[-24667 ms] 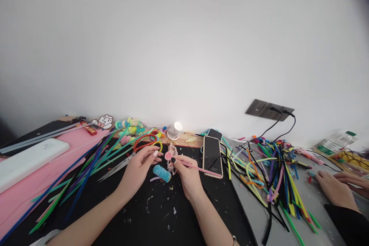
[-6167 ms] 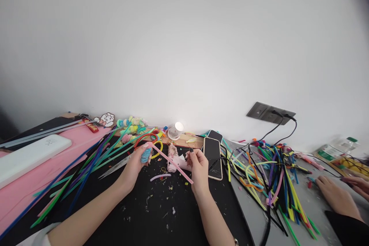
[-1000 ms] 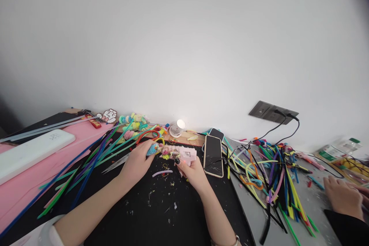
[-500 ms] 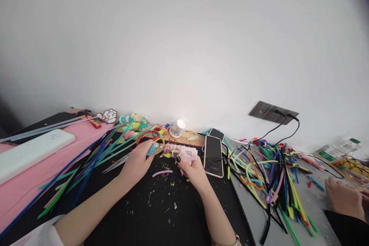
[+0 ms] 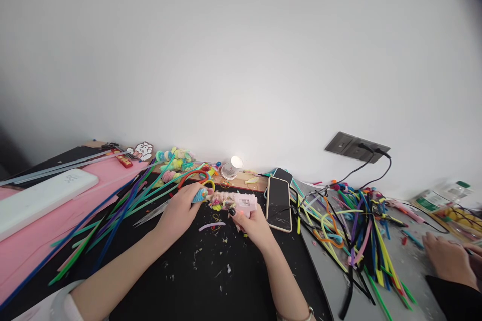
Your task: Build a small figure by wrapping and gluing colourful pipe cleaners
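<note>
Left hand (image 5: 184,210): fingers clamped on a light-blue pipe-cleaner coil (image 5: 199,195), over the black mat (image 5: 203,276).
Right hand (image 5: 251,220): closed around the grip of a pink hot glue gun (image 5: 246,202), dark-nailed thumb against its body; hands apart, the two pieces between them.
Glue gun nozzle: crusted with multicoloured scraps, pointed left at the coil's end; contact cannot be told.
Scissors (image 5: 150,213): orange-red handles, blades lying just left of the left hand and partly behind it.
Offcut (image 5: 212,225): short, lilac, on the mat below the glue gun.
Paper cup (image 5: 232,167): white, near the wall, beyond the hands.
Phones: one pale-cased (image 5: 279,204), right of the right hand; a second (image 5: 283,175) just behind it.
Left side: loose pipe cleaners (image 5: 119,214) in blue, purple and green, pink sheet (image 5: 22,261), white oblong case (image 5: 48,200).
Right side: multicoloured pipe-cleaner bundle (image 5: 372,241) on a grey surface.
Wall outlet (image 5: 341,143): two black plugs seated.
Co-worker: hands (image 5: 446,260) and black sleeve at far right.
</note>
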Tool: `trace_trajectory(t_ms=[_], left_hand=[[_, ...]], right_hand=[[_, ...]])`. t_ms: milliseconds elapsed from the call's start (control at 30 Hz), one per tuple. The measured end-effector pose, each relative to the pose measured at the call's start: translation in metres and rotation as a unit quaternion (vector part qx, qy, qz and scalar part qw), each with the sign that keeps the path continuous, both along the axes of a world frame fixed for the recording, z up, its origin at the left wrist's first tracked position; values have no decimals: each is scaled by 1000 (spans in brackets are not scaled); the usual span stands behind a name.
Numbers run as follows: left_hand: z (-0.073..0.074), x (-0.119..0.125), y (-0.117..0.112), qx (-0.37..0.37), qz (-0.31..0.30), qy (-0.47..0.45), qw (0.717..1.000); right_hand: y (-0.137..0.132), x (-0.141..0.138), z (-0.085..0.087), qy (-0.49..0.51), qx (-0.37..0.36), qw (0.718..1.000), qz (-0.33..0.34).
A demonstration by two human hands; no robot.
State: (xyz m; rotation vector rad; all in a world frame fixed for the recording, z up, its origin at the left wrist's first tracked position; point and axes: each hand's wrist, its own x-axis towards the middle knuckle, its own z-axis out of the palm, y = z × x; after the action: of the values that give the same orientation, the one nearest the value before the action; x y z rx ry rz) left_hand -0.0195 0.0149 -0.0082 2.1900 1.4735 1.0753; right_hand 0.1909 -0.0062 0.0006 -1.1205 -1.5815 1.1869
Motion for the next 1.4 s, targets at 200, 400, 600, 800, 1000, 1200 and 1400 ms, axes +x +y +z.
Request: trace_trajectory(t_ms=[200, 400, 600, 800, 1000, 1200, 1400], left_hand=[[-2, 0, 1, 12, -16, 3, 1000], [-4, -2, 2, 20, -7, 13, 1000], [-3, -2, 2, 12, -16, 18, 1000], [-1, -2, 1, 7, -19, 19, 1000], [-5, -2, 3, 19, -30, 33, 999], [-7, -3, 5, 18, -23, 12, 1000], [-9, -3, 5, 19, -24, 16, 999]], right_hand=[[1, 2, 0, -7, -1, 1000, -20], [0, 3, 1, -13, 0, 1000, -5], [1, 4, 1, -12, -7, 1000, -22], [2, 6, -1, -2, 10, 1000, 0], [2, 5, 2, -16, 5, 999, -27], [1, 5, 1, -6, 3, 1000, -6], [2, 6, 2, -12, -6, 1000, -22]])
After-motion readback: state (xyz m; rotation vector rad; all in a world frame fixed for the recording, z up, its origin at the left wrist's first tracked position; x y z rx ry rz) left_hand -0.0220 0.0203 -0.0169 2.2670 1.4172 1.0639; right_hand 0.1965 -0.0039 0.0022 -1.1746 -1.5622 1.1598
